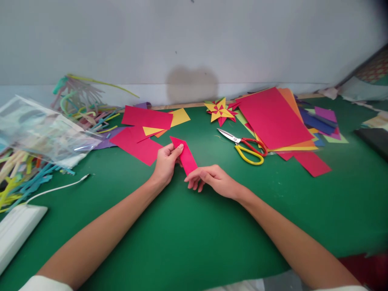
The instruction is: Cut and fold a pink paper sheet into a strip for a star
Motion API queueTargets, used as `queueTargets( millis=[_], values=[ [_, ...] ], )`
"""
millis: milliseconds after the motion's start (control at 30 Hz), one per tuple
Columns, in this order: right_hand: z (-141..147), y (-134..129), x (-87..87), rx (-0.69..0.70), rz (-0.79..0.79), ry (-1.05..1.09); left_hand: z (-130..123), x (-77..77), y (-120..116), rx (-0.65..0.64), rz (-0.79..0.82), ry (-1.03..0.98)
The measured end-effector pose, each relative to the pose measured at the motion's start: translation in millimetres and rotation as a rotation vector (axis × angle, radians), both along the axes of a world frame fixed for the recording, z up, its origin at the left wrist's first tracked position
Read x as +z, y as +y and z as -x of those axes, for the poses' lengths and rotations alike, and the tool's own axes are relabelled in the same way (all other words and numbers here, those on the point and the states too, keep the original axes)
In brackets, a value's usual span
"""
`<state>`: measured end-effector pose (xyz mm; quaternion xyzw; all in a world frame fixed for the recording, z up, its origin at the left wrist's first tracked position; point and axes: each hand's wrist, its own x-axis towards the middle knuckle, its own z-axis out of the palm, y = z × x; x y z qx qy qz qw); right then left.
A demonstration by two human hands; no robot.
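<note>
A folded red paper strip with a slanted upper end is held above the green table. My left hand pinches its upper part, the thumb lying on top of the paper. At the strip's lower end is my right hand, its thumb and forefinger closed on the edge and the other fingers curled below. Beyond the hands lie scissors with one red and one yellow handle, and a red and yellow paper star.
Red and yellow sheets lie at the back left, and a stack of coloured paper at the back right. On the left are a clear plastic bag, coloured strips, a white box and a white cable.
</note>
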<state>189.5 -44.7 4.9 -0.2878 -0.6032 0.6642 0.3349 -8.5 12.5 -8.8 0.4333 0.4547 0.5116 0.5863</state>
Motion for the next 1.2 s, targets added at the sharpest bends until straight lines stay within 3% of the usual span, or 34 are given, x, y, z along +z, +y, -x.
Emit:
queueTargets(
  millis=[267,833,1200],
  values=[
    [4.2,0.5,-3.8,-0.078,0.078,0.057,-2.6,1.7,-3.3,-0.036,-0.071,0.094],
    [3.9,-0.3,-4.5,-0.139,-0.056,-0.035,-4.5,0.9,-3.6,-0.008,-0.102,0.067],
    [2.2,1.5,-9.7,-0.140,-0.098,-0.034,-3.3,-6.2,0.4,0.074,-0.108,-0.001]
  ],
)
